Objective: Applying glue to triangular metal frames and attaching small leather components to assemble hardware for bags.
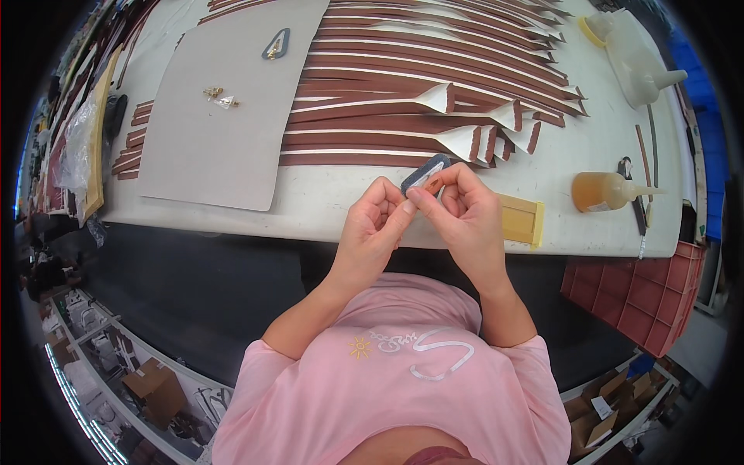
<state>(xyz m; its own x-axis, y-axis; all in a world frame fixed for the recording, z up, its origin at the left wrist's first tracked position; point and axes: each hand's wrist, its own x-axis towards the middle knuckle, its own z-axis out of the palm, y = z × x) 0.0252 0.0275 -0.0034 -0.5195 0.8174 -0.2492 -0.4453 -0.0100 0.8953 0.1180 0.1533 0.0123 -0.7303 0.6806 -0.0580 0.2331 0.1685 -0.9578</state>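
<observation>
Close to the table's front edge, both hands meet around a small dark blue-grey oval piece (425, 175) with a pale middle. My left hand (375, 223) is closed, its thumb and fingertips pinching the lower end of that piece. Fingers bent, my right hand (471, 215) pinches a tiny orange-brown piece (435, 185) against the oval's right side. Fingertips hide part of both pieces. On the grey board (209, 147) lies a similar dark blue rounded loop (275, 44) with gold-coloured metal on it. Small gold-coloured metal fittings (221, 98) rest nearer on the same board.
Brown strips with white edges (418, 70) cover the table's middle, some ends flared. A yellow-edged tray (521, 220) sits beside my right hand. Farther right are a nozzle bottle of amber liquid (603, 191), a scissors-like tool (638, 213) and a whitish jug (637, 66). A red crate (632, 294) stands below.
</observation>
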